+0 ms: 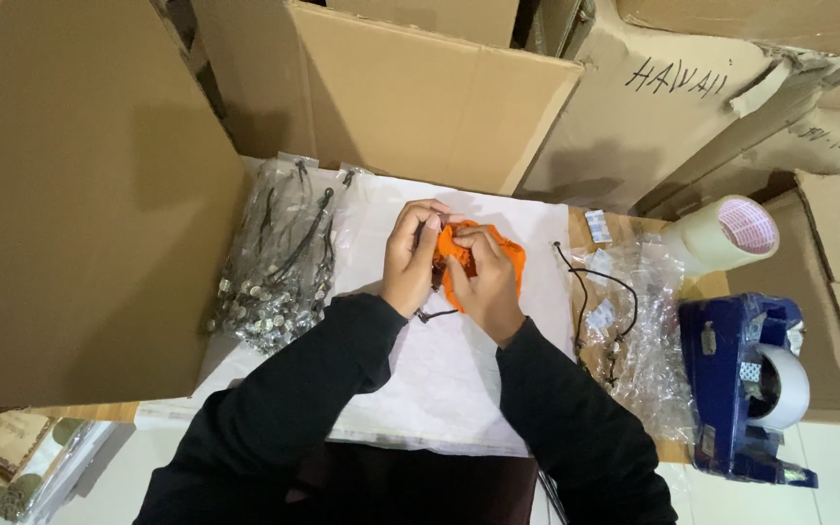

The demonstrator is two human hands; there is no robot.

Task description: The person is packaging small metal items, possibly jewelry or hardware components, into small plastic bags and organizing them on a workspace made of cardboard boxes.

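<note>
Head view: our left hand (pixel 410 255) and right hand (pixel 486 282) grip the orange pouch (pixel 483 248), its cord (pixel 437 314) trailing loose, many bagged necklaces (pixel 279 258) waiting.

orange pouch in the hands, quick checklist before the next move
1. Both hands on the orange pouch: ok, left hand and right hand pinch it.
2. Pouch over the white sheet: ok.
3. Black cord free of tangles: cannot tell, it trails under the hands.
4. Pouch contents: cannot tell, fingers cover the opening.
5. Bagged pendants within reach: ok, piled left of the sheet.
6. Blue tape dispenser nearby: ok, at the right edge.
</note>
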